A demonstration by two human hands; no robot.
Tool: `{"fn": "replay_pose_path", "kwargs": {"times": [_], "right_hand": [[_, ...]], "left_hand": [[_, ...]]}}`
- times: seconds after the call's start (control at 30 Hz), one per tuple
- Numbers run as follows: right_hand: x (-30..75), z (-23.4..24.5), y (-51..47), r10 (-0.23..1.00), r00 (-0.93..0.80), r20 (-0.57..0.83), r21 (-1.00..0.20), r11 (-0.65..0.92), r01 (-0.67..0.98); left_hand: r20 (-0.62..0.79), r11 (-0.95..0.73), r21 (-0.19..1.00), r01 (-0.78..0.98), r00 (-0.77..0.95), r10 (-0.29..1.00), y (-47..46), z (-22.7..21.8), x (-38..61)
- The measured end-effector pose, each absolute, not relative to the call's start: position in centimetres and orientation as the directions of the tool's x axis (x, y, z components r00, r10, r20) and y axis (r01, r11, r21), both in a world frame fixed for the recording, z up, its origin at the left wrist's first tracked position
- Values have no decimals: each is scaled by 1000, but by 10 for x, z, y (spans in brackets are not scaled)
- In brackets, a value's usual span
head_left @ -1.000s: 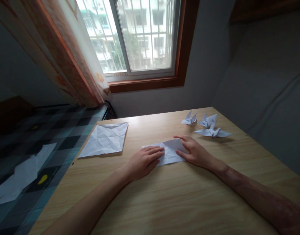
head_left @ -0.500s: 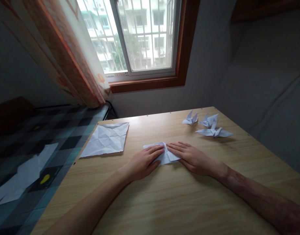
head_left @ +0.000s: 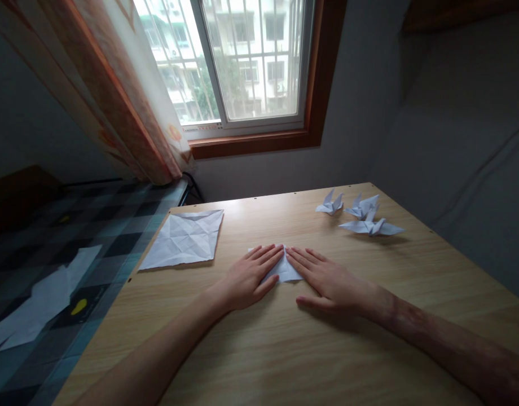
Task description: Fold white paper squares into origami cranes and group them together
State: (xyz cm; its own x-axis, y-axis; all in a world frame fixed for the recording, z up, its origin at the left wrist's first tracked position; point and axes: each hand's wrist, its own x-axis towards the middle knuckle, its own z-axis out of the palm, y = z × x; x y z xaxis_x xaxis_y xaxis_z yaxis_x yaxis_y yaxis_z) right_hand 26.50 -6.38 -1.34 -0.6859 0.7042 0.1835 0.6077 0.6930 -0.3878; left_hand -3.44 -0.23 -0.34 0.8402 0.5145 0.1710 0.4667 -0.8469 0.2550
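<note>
A small folded sheet of white paper [head_left: 288,273] lies on the wooden table, mostly covered by my two hands. My left hand [head_left: 255,276] rests flat over its left part, fingers stretched out and thumb along the near edge. Over the right part lies my right hand [head_left: 327,277], also flat, its thumb spread away onto the bare wood. The fingertips of both hands almost meet at the paper's far middle. How the paper is folded beneath the palms is hidden.
A creased square sheet [head_left: 183,238] lies at the table's left. Three paper cranes [head_left: 372,226] stand at the back right. Beyond the table [head_left: 259,349] on the left, cut paper [head_left: 52,296] lies on a checked bedspread [head_left: 94,220]. A window [head_left: 259,62] is ahead.
My right hand has pressed flat over the paper's right flap, and its thumb has swung out toward me onto the table. My left hand has hardly moved.
</note>
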Motion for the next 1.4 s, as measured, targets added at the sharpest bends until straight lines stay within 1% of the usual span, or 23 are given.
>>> {"fn": "replay_pose_path", "kwargs": {"times": [0.13,0.23,0.43,0.6,0.8,0.9,1.07,1.13,1.2,1.23,1.3,1.37,1.4], "right_hand": [[257,-16,-75,703,-693,161,-363,695,621],[254,-18,-79,706,-689,163,-368,691,622],[243,-20,-66,766,-616,185,-370,634,679],[231,-18,-49,808,-563,171,-360,583,728],[232,-15,-51,816,-561,140,-361,570,738],[240,-17,-62,814,-567,128,-352,572,741],[255,-18,-77,776,-601,193,-379,624,683],[259,-17,-75,768,-592,246,-423,634,647],[259,-16,-66,780,-533,328,-493,623,608],[259,-16,-59,789,-494,365,-524,613,592],[258,-16,-43,767,-474,432,-532,641,554],[256,-17,-28,736,-490,467,-518,677,523],[255,-17,-22,721,-501,478,-525,692,494]], "left_hand": [[123,-824,243,512,826,550,-2,-6,-35],[122,-820,231,524,820,559,-1,-7,-35],[124,-826,228,516,826,550,1,-10,-35],[136,-818,221,532,813,566,1,-11,-35],[38,-770,218,600,783,621,0,-6,-33],[16,-763,226,606,781,625,0,-4,-32],[63,-774,233,589,785,617,1,-6,-33],[113,-782,232,578,783,612,2,-6,-33],[193,-805,224,550,784,590,2,-5,-32],[234,-827,218,519,794,561,2,-4,-32],[290,-883,202,424,835,468,2,-3,-31],[302,-923,193,334,874,380,2,-1,-31],[303,-931,191,312,883,358,1,-1,-30]]}}
